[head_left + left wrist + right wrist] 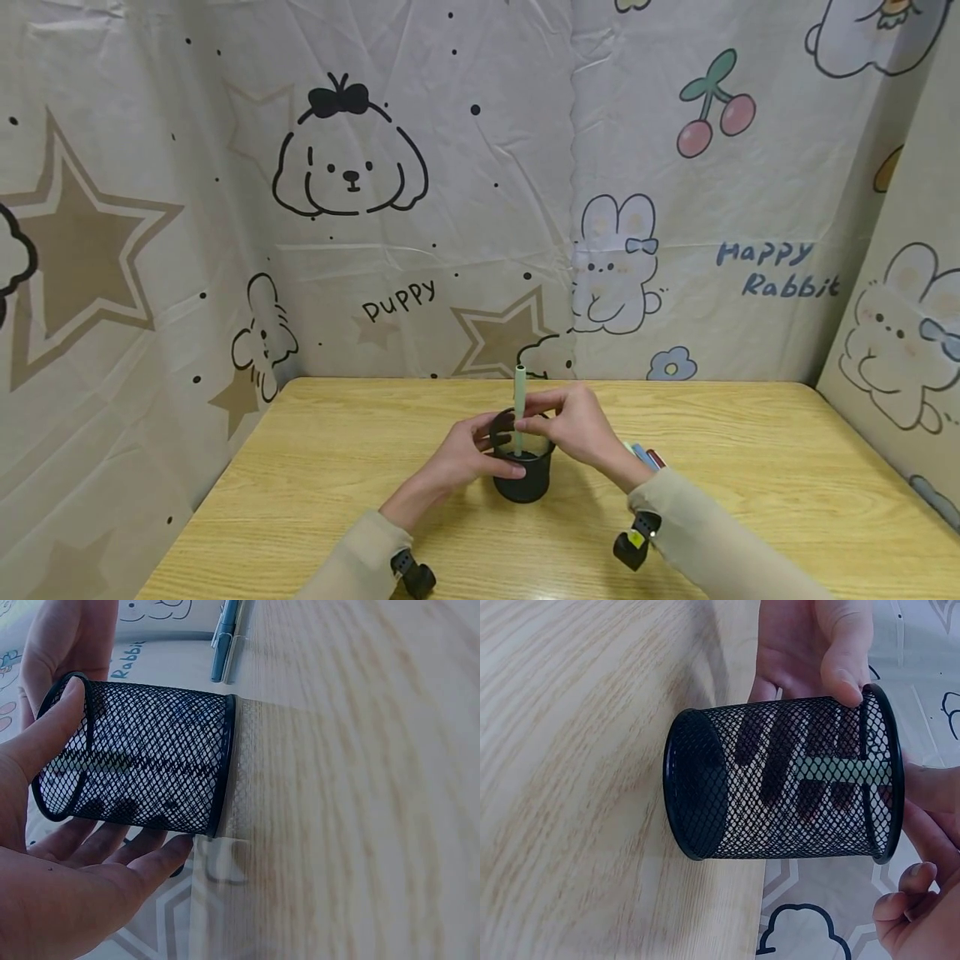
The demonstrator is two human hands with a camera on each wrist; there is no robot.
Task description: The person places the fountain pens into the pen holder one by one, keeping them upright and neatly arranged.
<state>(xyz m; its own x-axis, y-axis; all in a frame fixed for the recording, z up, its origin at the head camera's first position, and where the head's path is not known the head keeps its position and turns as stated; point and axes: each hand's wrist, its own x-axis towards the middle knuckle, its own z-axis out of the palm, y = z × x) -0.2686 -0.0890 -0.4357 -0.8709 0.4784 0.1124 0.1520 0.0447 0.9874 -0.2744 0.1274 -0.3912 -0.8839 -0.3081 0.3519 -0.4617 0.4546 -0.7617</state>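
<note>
A black mesh pen holder [522,483] stands upright on the wooden table. My left hand [467,454] grips its left side, thumb at the near side and fingers round the far side, as the left wrist view shows the mesh cup [157,757] between them. Above the cup, my right hand [573,423] pinches a light green pen [521,387] between thumb and fingers. The pen is upright, its lower part inside the cup and its top above the rim. Through the mesh in the right wrist view, the green pen [840,769] stops short of the cup's base.
Several pens [647,455] lie on the table [337,467] just beyond my right wrist, partly hidden by it. Patterned cloth [495,208] hangs behind the table's far edge and along both sides. Each wrist wears a small black camera [636,540].
</note>
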